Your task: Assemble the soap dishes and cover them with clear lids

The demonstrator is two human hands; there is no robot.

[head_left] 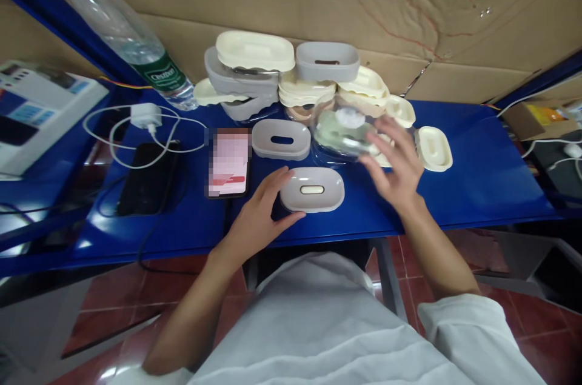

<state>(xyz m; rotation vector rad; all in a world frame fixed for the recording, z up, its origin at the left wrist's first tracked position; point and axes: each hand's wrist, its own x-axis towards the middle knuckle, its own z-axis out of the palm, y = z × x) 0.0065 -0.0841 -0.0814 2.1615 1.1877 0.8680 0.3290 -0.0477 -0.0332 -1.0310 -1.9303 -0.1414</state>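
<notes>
Grasping a gray oval dish [313, 179] on the blue table [482, 167] with the left hand [261, 208], bracketing opposite rims between thumb and fingers, best done lightly and evenly to avoid tipping. Holding the loosely curled right hand [399, 171] at a clear-covered green container [342, 133], too blurred to tell grip from touch. Working beside a lit phone [228, 162], before stacked containers [245, 76].

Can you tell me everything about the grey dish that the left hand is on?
The grey dish is oval with rounded ends, a raised rim and smooth, plastic-looking sides. A long slot in its middle shows something cream-coloured. It sits face up near the front edge of the blue table, nearer the person than a similar grey piece. The left hand has its thumb and fingers around the dish's left end.
</notes>
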